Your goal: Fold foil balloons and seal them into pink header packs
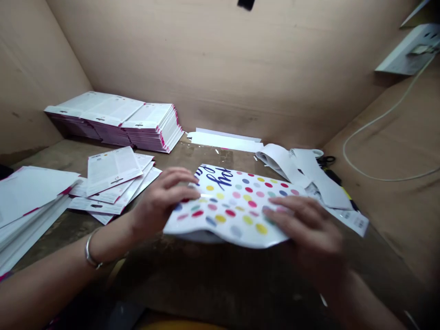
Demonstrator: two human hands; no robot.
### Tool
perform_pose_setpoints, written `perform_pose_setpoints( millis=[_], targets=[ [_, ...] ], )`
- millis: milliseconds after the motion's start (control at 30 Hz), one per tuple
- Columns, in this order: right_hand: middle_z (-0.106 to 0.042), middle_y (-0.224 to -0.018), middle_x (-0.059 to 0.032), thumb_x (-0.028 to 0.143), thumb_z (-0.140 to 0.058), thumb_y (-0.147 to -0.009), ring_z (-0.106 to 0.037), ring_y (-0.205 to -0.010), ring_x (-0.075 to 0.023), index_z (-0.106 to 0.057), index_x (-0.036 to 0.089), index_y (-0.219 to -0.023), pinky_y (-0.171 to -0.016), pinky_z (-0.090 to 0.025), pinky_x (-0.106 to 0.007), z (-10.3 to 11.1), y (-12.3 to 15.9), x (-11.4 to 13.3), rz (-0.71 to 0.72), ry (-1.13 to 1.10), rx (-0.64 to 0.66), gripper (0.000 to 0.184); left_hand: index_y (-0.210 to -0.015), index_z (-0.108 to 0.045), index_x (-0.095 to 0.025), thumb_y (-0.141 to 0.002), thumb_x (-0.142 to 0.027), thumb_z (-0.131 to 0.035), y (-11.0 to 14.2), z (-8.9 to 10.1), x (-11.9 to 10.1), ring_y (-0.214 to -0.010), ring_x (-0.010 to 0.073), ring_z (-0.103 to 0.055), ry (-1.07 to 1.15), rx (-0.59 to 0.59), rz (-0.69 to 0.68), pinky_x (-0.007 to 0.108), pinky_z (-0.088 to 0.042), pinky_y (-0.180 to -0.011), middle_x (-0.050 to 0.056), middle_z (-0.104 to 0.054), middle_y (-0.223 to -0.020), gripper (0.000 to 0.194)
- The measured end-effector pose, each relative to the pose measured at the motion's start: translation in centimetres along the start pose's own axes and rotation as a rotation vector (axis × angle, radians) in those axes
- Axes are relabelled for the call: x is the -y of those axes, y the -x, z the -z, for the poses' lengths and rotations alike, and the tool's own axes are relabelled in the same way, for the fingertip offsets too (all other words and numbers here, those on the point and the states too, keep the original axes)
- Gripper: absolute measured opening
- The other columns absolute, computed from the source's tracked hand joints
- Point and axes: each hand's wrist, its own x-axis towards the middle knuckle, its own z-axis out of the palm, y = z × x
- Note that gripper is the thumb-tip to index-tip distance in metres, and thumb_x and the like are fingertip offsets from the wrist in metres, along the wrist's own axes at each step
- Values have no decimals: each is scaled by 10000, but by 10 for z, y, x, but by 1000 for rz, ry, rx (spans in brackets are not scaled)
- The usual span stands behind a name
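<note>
Two-handed grip on a dotted packet (230, 208)

Left hand (168, 195) and right hand (309, 224) gripped its sides toward the front edge of the worktop (175, 159), near end gaping, seemingly unsealed; loose packets (112, 169) lay unsquared toward the left edge; squared stacks (134, 114), apparently done, filled the back-left corner

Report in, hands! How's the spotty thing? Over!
Left hand on left edge, right hand on right side. Polka-dot sheet or bag: near edge bowed. Only hands on it; white strips close behind.
</note>
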Motion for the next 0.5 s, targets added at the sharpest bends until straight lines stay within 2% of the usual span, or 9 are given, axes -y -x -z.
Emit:
perform_pose_setpoints(
  millis=[100, 167, 200, 300, 400, 500],
  targets=[
    [-692, -1039, -79, 88, -493, -836, -608, -1012, -243, -698, 221, -1000, -881, -522, -411, -21, 51, 22, 116, 30, 229, 294, -1028, -657, -208, -862, -186, -544, 46, -14, 2, -1131, 215, -522, -70, 284, -59, 346, -433, -959, 79, -657, -1069, 203],
    [-690, -1054, -81, 63, -453, -828, -615, -1009, -237, -677, 192, -1051, -868, -538, -400, -32, 73, 31, 88, -24, 358, 341, -1061, -641, -227, -879, -154, -493, 66, -21, 2, -1135, 198, -536, -39, 463, -21, 359, -393, -1010, 56, -665, -1091, 246],
    [-684, -1075, -82, 58, -449, -817, -612, -1021, -237, -658, 180, -1086, -879, -536, -404, -35, 80, 34, 53, -51, 394, 361, -1069, -635, -239, -879, -145, -483, 72, -22, 2, -1150, 196, -532, -23, 515, 15, 383, -354, -1044, 45, -664, -1111, 261],
    [-640, -1165, -100, 60, -451, -783, -575, -1098, -237, -585, 144, -1170, -939, -505, -416, -36, 89, 42, -97, -110, 427, 418, -1049, -626, -264, -872, -143, -476, 78, -21, 0, -1182, 204, -516, -30, 530, 144, 456, -273, -1077, 20, -670, -1124, 262],
    [-617, -1197, -99, 77, -436, -800, -553, -1134, -223, -601, 165, -1087, -970, -483, -405, -34, 91, 45, -222, -166, 428, 343, -976, -633, -263, -863, -171, -498, 78, -17, -1, -1154, 222, -529, -70, 490, 229, 450, -327, -1019, 9, -684, -1099, 199],
    [-606, -1212, -79, 106, -424, -845, -527, -1167, -217, -631, 208, -988, -982, -470, -413, -32, 94, 44, -289, -170, 381, 272, -937, -635, -253, -845, -160, -517, 79, -16, -4, -1165, 231, -514, -86, 475, 212, 424, -358, -990, 6, -680, -1111, 177]
  ],
)
